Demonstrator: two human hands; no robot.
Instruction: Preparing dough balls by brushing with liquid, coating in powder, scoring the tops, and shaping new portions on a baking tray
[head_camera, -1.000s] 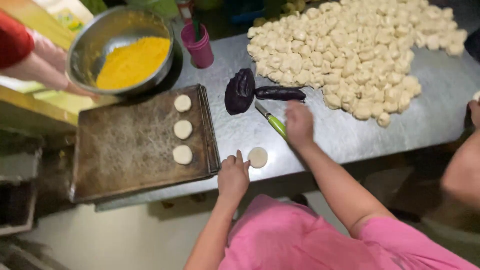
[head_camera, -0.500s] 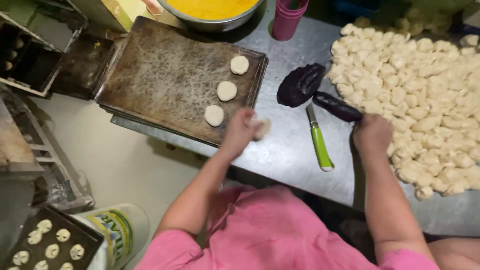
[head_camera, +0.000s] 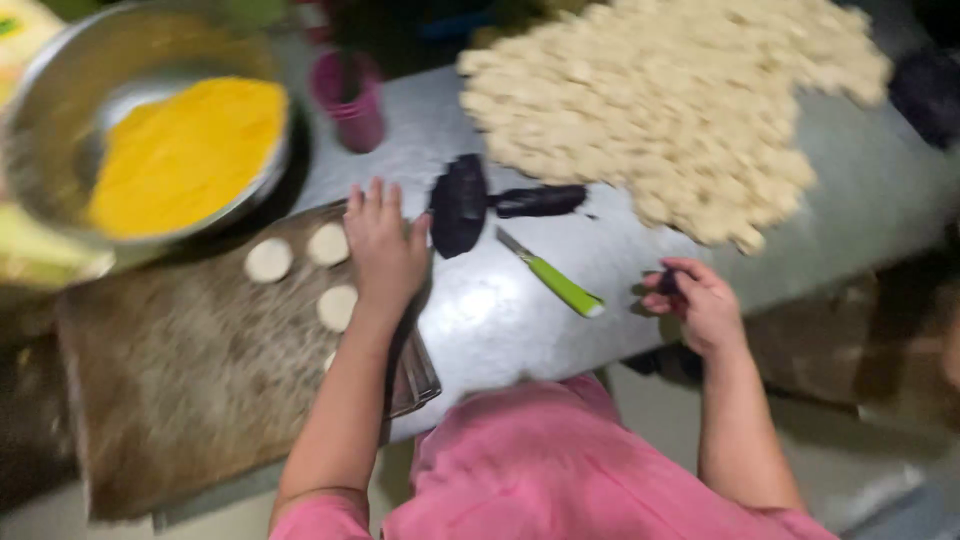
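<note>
Spread flat, the left hand (head_camera: 383, 250) is pressed on the baking tray (head_camera: 170, 400), dough rounds (head_camera: 330, 243) at nine o'clock; the right hand (head_camera: 697, 300) is curled, its grip unclear.

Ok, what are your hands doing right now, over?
Left hand flat, open, over baking tray edge beside three dough discs. Right hand curled at table edge, contents unclear. Green-handled knife lies between the hands.

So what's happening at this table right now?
A person in a pink top is laying flat dough rounds on a dark baking tray. The left hand lies flat over the tray's far edge beside the rounds. The right hand hovers at the steel table's edge, fingers curled; what it pinches is too blurred to tell. A green-handled knife and a heap of dough pieces lie nearby.
</note>
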